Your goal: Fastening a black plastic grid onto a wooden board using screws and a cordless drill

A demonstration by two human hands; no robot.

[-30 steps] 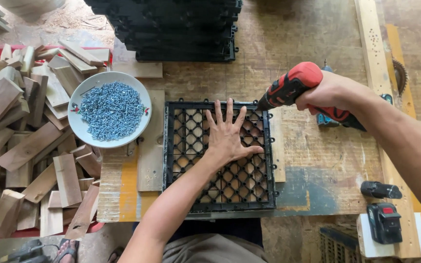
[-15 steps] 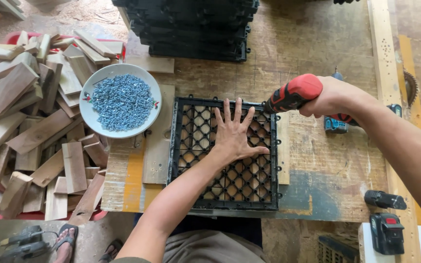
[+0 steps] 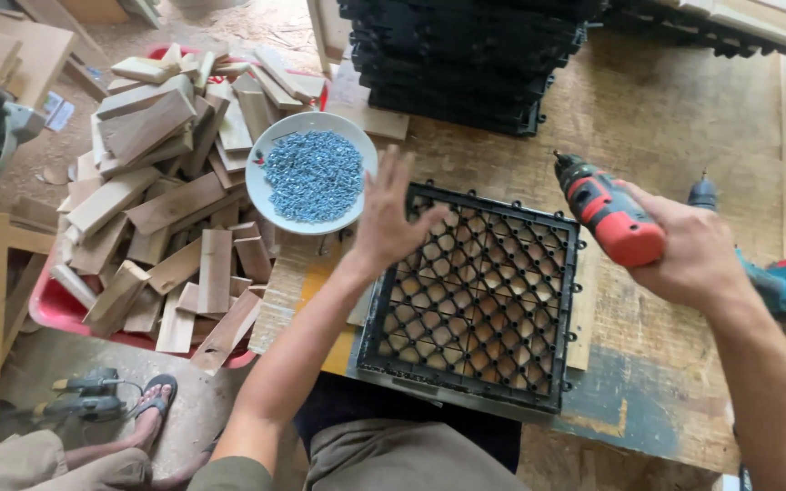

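Looks like a screw is being fetched: the left hand (image 3: 391,221) is held open and empty just right of the screw bowl (image 3: 312,173), the drill (image 3: 607,211) is gripped by the right hand (image 3: 689,247) over the black grid tile (image 3: 477,294), so a pinch is needed.

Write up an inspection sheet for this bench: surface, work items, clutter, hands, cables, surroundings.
Surface: worn wooden workbench, scuffed, with paint patches at the near edge.
Work items: black plastic grid tile lying flat on wooden slats; white bowl of screws beside its far left corner; red cordless drill.
Clutter: red tray heaped with wood offcuts; stack of black tiles; teal drill lying at the right.
Hands: left hand open, fingers spread, raised between bowl and tile; right hand gripping the red drill above the tile's right edge.
Cables: nothing seen.
Surroundings: sawdust-covered floor, a sandalled foot and a power tool lower left.
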